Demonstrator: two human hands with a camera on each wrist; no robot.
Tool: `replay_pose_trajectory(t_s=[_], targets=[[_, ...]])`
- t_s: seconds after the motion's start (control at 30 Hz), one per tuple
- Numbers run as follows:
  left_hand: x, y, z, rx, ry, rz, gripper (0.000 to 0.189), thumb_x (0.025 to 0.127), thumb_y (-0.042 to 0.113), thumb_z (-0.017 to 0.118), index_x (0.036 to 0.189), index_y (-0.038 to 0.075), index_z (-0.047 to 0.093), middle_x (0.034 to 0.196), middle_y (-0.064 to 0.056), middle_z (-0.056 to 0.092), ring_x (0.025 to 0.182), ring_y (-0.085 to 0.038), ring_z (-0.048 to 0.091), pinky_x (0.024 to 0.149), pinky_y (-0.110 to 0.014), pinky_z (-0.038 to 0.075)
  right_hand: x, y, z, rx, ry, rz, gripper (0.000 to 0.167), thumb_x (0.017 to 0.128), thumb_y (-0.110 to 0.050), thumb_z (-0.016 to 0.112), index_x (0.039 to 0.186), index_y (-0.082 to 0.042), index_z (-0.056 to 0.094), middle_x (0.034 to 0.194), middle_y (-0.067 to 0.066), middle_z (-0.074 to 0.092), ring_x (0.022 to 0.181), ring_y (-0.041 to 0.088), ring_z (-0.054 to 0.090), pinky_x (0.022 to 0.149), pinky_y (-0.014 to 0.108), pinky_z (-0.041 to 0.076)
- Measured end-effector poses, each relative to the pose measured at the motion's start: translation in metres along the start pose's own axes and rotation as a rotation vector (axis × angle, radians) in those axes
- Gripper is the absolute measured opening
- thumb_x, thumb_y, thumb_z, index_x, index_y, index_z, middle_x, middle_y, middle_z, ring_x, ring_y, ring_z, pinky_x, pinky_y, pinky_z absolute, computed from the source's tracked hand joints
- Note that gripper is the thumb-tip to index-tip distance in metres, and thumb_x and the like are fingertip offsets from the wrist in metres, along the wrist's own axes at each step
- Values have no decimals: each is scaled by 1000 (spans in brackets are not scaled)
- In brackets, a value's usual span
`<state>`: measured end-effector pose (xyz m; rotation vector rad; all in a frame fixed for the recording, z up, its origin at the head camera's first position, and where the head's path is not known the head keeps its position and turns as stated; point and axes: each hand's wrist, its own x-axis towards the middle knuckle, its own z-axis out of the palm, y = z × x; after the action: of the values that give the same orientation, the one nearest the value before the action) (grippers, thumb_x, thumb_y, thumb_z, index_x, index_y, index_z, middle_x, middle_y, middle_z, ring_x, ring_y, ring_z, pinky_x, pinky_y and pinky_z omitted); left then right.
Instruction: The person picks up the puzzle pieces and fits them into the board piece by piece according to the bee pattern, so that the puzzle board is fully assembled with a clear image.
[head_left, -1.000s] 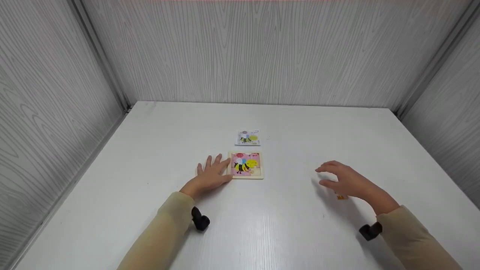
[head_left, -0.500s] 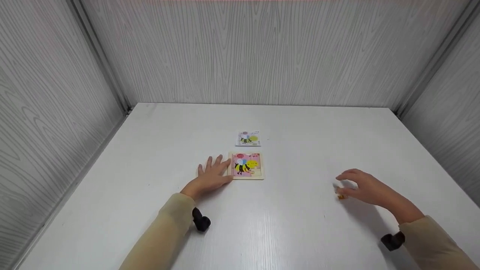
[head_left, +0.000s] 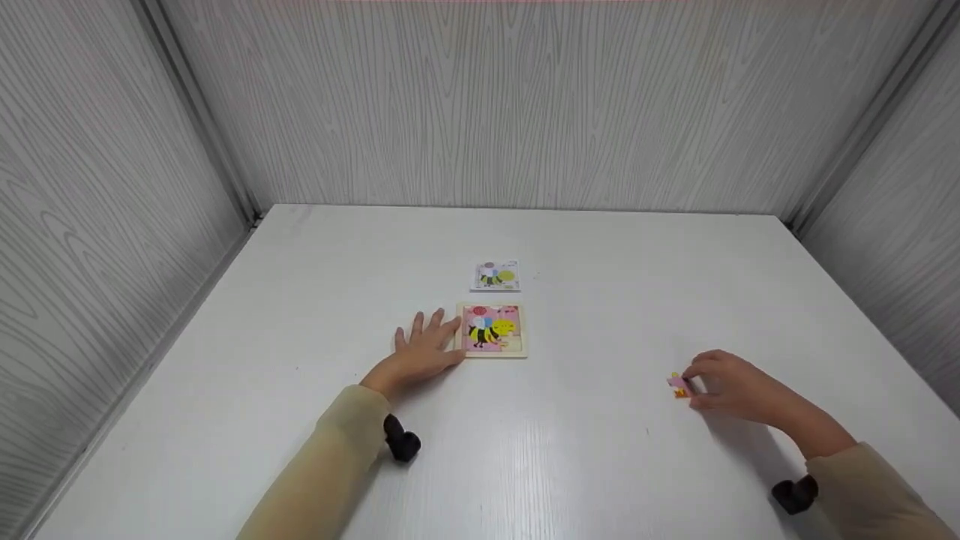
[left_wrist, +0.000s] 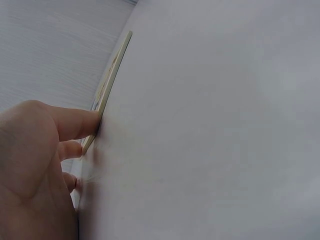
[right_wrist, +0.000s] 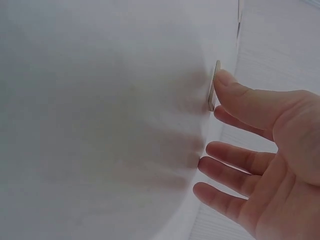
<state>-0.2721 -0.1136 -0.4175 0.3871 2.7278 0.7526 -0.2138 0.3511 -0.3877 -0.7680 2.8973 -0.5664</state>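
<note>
A square wooden puzzle (head_left: pixel 491 330) with a bee picture on pink lies mid-table, its lower right corner showing bare wood. My left hand (head_left: pixel 420 351) rests beside it with fingers spread; thumb and forefinger touch the frame's left side. In the left wrist view the tray's edge (left_wrist: pixel 116 72) runs past those fingertips. Over on the right, my right hand (head_left: pixel 739 386) pinches a small pink, yellow and orange puzzle piece (head_left: pixel 678 385) between thumb and forefinger, low at the tabletop. The right wrist view shows the piece edge-on (right_wrist: pixel 213 87) at the thumb, with the other fingers extended.
Behind the puzzle lies a small square card (head_left: pixel 496 276) printed with the same bee picture. Grey wood-grain panels (head_left: pixel 480 105) enclose the white table (head_left: pixel 585 450) at the back and both sides.
My right hand has moved right and down toward the loose puzzle piece, and its thumb and forefinger have closed on it. The left hand and the puzzle have stayed put.
</note>
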Motion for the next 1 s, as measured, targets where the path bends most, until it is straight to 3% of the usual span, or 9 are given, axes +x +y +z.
replay_pose_trajectory(t_s=[0.47, 0.77, 1.0], targets=[[-1, 1, 0, 0, -15, -9, 67, 93, 47, 43, 150, 19, 20, 156, -11, 0, 138, -34, -14, 103, -58, -12, 1, 1, 4, -26, 6, 15, 13, 79, -7, 70, 89, -12, 64, 97, 1, 59, 105, 35, 49, 83, 49, 42], [0, 0, -1, -18, -24, -12, 67, 93, 46, 43, 150, 20, 20, 156, -10, -2, 138, -33, -16, 103, -58, -13, 6, -6, 2, 2, -15, 44, 15, 80, -12, 71, 92, -12, 61, 104, 5, 57, 104, 30, 50, 83, 46, 44], [3, 0, -1, 5, -13, -14, 66, 93, 44, 44, 150, 20, 21, 155, -11, 1, 139, -35, -14, 102, -59, -12, 16, -19, 4, 5, 24, -16, 18, 81, -13, 71, 95, -8, 61, 113, 16, 56, 112, 39, 46, 90, 53, 39]])
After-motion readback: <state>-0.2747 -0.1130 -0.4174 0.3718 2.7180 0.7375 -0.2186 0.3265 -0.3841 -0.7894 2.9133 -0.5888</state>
